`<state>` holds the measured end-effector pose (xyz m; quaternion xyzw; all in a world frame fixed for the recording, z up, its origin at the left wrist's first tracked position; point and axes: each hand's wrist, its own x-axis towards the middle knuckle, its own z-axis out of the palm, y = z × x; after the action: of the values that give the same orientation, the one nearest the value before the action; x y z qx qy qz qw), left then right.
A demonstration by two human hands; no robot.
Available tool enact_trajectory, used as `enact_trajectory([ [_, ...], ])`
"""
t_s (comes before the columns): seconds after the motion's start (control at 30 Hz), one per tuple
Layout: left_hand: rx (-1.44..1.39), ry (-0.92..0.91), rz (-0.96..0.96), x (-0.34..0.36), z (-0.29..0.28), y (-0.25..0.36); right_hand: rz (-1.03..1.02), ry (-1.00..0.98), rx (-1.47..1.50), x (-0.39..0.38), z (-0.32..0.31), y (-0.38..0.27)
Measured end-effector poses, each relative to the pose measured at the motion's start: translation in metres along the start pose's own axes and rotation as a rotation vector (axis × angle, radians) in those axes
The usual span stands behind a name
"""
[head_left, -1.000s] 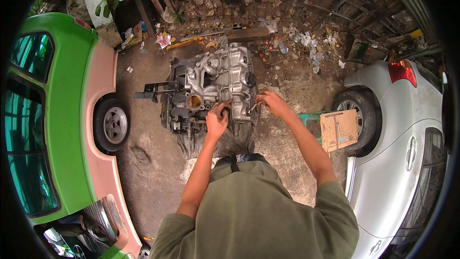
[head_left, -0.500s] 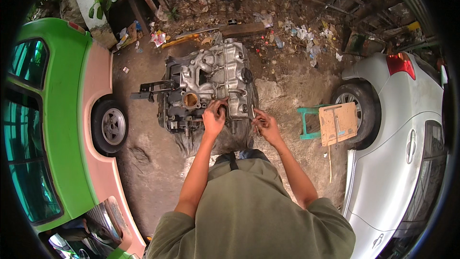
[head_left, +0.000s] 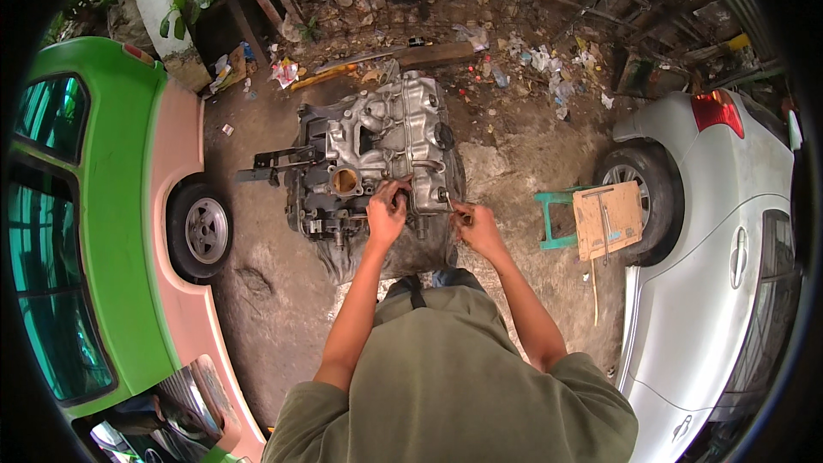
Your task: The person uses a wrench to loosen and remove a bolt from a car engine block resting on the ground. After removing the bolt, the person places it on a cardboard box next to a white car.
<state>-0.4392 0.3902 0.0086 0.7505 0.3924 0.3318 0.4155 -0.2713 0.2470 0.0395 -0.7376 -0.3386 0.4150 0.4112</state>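
A grey car engine (head_left: pixel 377 141) sits on the dirt floor in front of me, dark brackets sticking out to its left. My left hand (head_left: pixel 387 213) rests on the engine's near edge, fingers curled around a part there. My right hand (head_left: pixel 477 228) is just to the right, closed on a thin metal tool (head_left: pixel 449 202) whose tip touches the engine's near right corner. What the left hand holds is too small to make out.
A green and pink car (head_left: pixel 129 231) with its wheel (head_left: pixel 201 230) stands close on the left. A silver car (head_left: pixel 729 266) stands on the right, a small green stool (head_left: pixel 557 216) topped by a wooden board (head_left: pixel 607 219) beside it. Litter and planks lie along the back wall.
My right hand has drawn back from the engine's right side to its near corner, close to my left hand. My head has moved slightly nearer the engine.
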Motion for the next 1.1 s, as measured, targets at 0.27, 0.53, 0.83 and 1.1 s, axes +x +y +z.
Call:
enact_trajectory([
  [0.27, 0.015, 0.023, 0.052, 0.000, 0.000, 0.000, 0.011, -0.066, -0.133, 0.013, -0.008, -0.020],
  [0.53, 0.051, 0.025, 0.052, 0.000, 0.002, -0.005, -0.031, -0.068, -0.295, 0.014, 0.000, -0.026],
  [0.83, 0.020, 0.102, 0.133, 0.001, 0.005, -0.002, -0.066, -0.044, -0.096, 0.017, -0.008, 0.027],
  [1.1, 0.006, 0.089, 0.018, 0.000, 0.005, 0.004, -0.372, -0.318, -0.350, 0.115, -0.052, 0.025],
])
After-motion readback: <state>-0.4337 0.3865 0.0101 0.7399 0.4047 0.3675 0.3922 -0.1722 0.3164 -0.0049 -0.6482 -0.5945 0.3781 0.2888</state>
